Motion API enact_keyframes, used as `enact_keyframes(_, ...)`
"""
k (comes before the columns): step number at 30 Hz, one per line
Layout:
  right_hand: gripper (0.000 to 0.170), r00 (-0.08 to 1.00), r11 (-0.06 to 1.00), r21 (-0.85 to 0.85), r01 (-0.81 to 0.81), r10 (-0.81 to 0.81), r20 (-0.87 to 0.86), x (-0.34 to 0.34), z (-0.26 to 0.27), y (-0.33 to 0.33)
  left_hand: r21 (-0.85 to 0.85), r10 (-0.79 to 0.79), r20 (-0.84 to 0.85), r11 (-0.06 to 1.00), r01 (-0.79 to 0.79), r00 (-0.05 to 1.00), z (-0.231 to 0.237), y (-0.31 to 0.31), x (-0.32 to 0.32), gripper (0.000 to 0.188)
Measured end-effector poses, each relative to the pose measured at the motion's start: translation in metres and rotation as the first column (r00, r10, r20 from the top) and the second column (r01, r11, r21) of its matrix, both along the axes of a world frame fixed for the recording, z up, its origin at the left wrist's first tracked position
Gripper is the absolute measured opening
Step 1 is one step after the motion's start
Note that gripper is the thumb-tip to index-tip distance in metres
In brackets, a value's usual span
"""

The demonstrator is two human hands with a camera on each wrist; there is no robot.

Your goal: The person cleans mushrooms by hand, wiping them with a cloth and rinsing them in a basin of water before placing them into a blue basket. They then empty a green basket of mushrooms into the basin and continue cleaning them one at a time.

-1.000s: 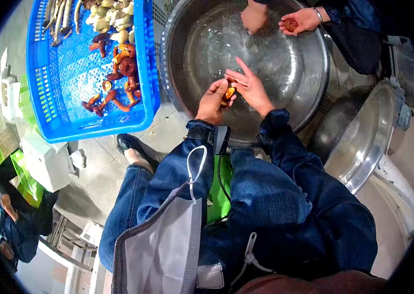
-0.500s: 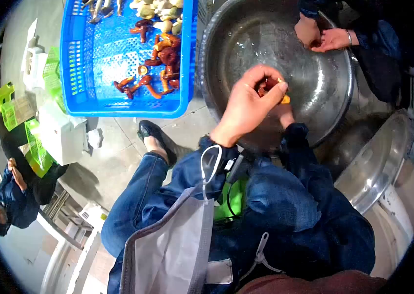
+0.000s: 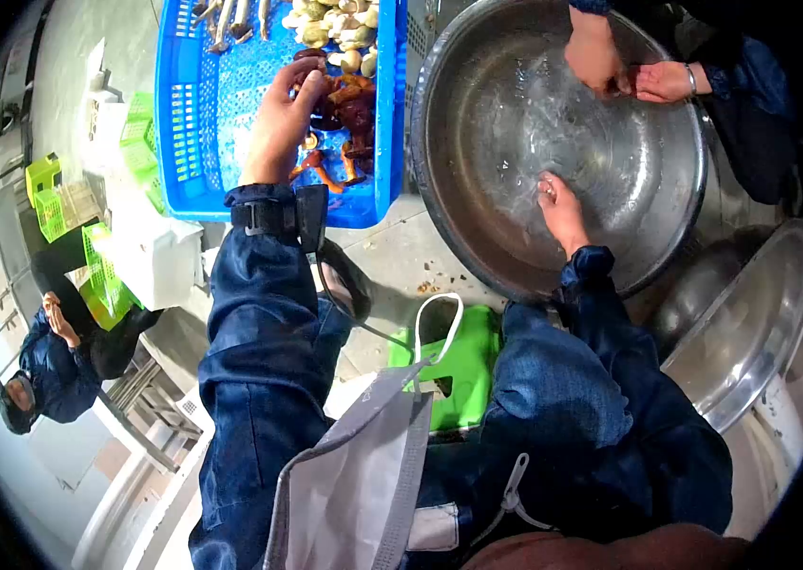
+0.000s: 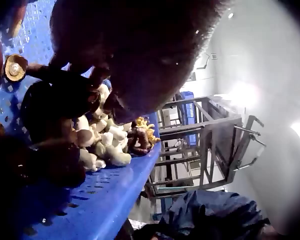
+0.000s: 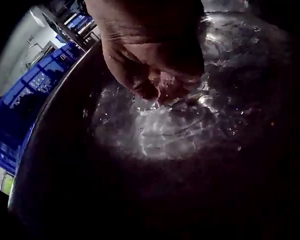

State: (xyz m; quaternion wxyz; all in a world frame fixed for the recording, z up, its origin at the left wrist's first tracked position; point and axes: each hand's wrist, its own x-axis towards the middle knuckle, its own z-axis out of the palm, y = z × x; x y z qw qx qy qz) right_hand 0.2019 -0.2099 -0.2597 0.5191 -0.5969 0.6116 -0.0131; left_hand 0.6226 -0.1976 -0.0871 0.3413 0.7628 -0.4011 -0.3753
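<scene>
My left hand is over the blue basket, with thumb and fingers curled round a dark red-brown mushroom low among others. That mushroom shows mostly as a dark shape in the left wrist view, and the hand hides it from above. Wet reddish-brown mushrooms lie under and beside the fingers. Inside the large metal basin, my right hand hangs at the rippling water, fingers curled in with nothing visible between them.
Pale, stubby mushrooms and long-stemmed ones fill the basket's far end. Another person's hands meet over the basin's far right rim. A second metal bowl leans at the right. A person sits at the left.
My left hand has carried a mushroom from over the basin leftward and down into the blue basket. The right hand stays in the basin, now lowered to the water with fingers curled.
</scene>
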Motion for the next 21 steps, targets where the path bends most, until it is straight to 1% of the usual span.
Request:
enact_keyframes(1,0.038,1.000,1.000,-0.013,-0.008,0.008,-0.030,0.001,0.002,-0.001,-0.022,-0.018,-0.045,1.000,0.017,0.999,0.000,0.000,0.002,0.044)
enact_keyframes(2,0.038,0.991,0.996,-0.067,0.054,-0.045,0.128,-0.012,-0.032,0.006,-0.044,-0.038,-0.090,0.998,0.034,0.995,0.000,0.000,0.005,0.047)
enact_keyframes(3,0.039,0.992,0.997,-0.047,0.055,-0.049,0.117,-0.011,-0.026,0.004,-0.066,-0.058,-0.135,0.997,0.049,0.989,0.000,0.001,0.008,0.050)
enact_keyframes(4,0.039,0.993,0.998,-0.028,0.055,-0.052,0.108,-0.008,-0.011,0.000,-0.042,-0.071,-0.124,0.997,0.067,0.990,0.008,0.004,0.009,0.053)
enact_keyframes(5,0.040,0.994,0.999,-0.009,0.054,-0.053,0.101,-0.005,-0.001,-0.003,-0.010,-0.053,-0.092,0.999,0.053,0.994,0.014,0.008,0.012,0.053)
enact_keyframes(6,0.042,0.997,0.999,-0.017,0.032,-0.030,0.070,-0.009,-0.007,-0.004,0.026,-0.069,-0.035,0.997,0.070,0.997,0.017,0.014,0.017,0.053)
enact_keyframes(7,0.042,0.995,0.999,-0.021,0.045,-0.043,0.092,-0.011,-0.016,-0.003,0.064,-0.086,0.022,0.994,0.085,0.996,0.020,0.019,0.023,0.053)
enact_keyframes(9,0.042,0.988,0.997,-0.026,0.074,-0.070,0.136,-0.013,-0.029,0.001,0.112,0.017,-0.005,0.994,-0.016,1.000,0.022,0.030,0.032,0.054)
enact_keyframes(10,0.043,0.994,0.998,-0.025,0.066,-0.063,0.094,-0.011,-0.023,0.001,0.175,0.034,0.115,0.983,-0.054,0.993,0.019,0.037,0.038,0.055)
enact_keyframes(11,0.044,0.994,0.998,-0.026,0.054,-0.052,0.093,-0.009,-0.019,0.001,0.231,0.043,0.233,0.968,-0.098,0.972,0.015,0.045,0.046,0.056)
enact_keyframes(12,0.044,0.995,0.999,-0.027,0.043,-0.041,0.092,-0.008,-0.018,0.001,0.299,-0.098,0.420,0.954,-0.035,0.902,-0.004,0.063,0.065,0.062)
enact_keyframes(13,0.044,0.995,0.999,-0.031,0.032,-0.029,0.091,-0.006,-0.016,0.000,0.375,-0.241,0.577,0.927,0.009,0.781,-0.019,0.075,0.080,0.068)
enact_keyframes(14,0.045,0.983,0.997,0.016,0.081,-0.082,0.163,-0.006,-0.014,0.001,0.460,-0.237,0.529,0.887,-0.041,0.815,-0.019,0.077,0.074,0.070)
enact_keyframes(15,0.045,0.987,0.998,0.001,0.063,-0.062,0.149,-0.004,-0.011,0.001,0.545,-0.226,0.480,0.834,-0.086,0.848,-0.020,0.080,0.067,0.071)
enact_keyframes(16,0.045,0.990,0.999,-0.012,0.044,-0.042,0.133,-0.003,-0.007,0.000,0.522,-0.219,0.348,0.853,0.005,0.911,-0.033,0.083,0.073,0.073)
enact_keyframes(17,0.045,0.993,0.999,-0.024,0.024,-0.021,0.115,-0.002,-0.004,0.000,0.490,-0.229,0.461,0.871,-0.031,0.857,-0.050,0.090,0.070,0.069)
enact_keyframes(18,0.043,0.997,0.997,-0.078,-0.022,0.028,0.074,-0.003,-0.005,0.000,0.441,-0.215,0.462,0.897,-0.012,0.861,-0.054,0.087,0.067,0.068)
enact_keyframes(19,0.043,0.997,0.999,-0.047,0.004,-0.001,0.083,-0.004,-0.008,0.001,0.390,-0.201,0.461,0.921,0.006,0.864,-0.046,0.078,0.056,0.068)
enact_keyframes(20,0.042,0.995,0.999,-0.015,0.031,-0.029,0.092,-0.004,-0.011,0.001,0.366,-0.014,0.130,0.930,-0.035,0.991,-0.038,0.069,0.044,0.065)
enact_keyframes(21,0.041,0.993,0.998,0.015,0.058,-0.059,0.102,-0.004,-0.015,0.002,0.337,-0.061,0.214,0.942,-0.014,0.975,-0.039,0.063,0.039,0.059)
